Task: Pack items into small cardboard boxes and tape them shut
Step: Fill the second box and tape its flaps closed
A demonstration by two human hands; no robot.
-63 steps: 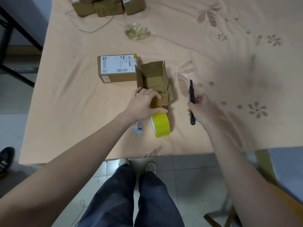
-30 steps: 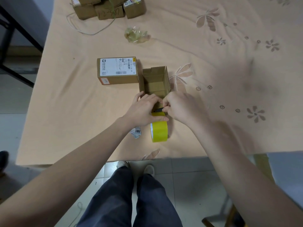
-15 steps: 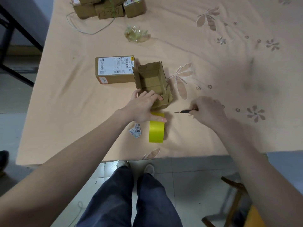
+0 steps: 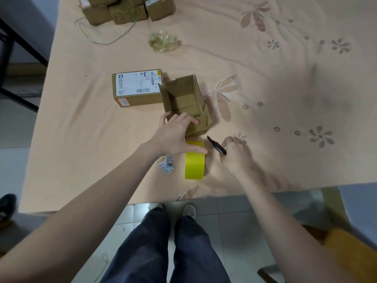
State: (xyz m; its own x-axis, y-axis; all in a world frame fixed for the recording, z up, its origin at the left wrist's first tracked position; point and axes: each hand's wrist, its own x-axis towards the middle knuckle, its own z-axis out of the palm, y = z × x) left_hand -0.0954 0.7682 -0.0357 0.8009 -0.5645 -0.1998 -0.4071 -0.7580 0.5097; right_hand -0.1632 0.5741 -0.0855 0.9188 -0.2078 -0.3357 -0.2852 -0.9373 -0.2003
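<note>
**boxnewbie:** ok so what's on the table, left to right?

**me:** Upper left of the frame there's a pile of sealed boxes (image 4: 126, 9) with a loose string (image 4: 106, 40) trailing off them. Left of centre sits a closed labelled box (image 4: 137, 87), shipping label facing up. Touching its right side is the open cardboard box (image 4: 184, 103), flaps up, tilted a bit. I can't see any item inside it from here.

**boxnewbie:** and your hands?

**me:** They're apart. My left hand (image 4: 176, 134) grips the near wall of the open box, fingertips hooked over the edge, thumb stretched out over the yellow tape roll (image 4: 194, 160). The roll stands on edge just below the box, centre of the frame. Some small barcode stickers (image 4: 166, 164) lie just left of it. My right hand (image 4: 236, 153) is right of the roll, curled around a black utility knife (image 4: 216, 145), its tip pointing up-left toward the box corner, not touching it.

**boxnewbie:** anything else?

**me:** A crumpled plastic wrapper (image 4: 164, 42) at upper centre, all on a peach flowered tablecloth (image 4: 285, 88).
</note>
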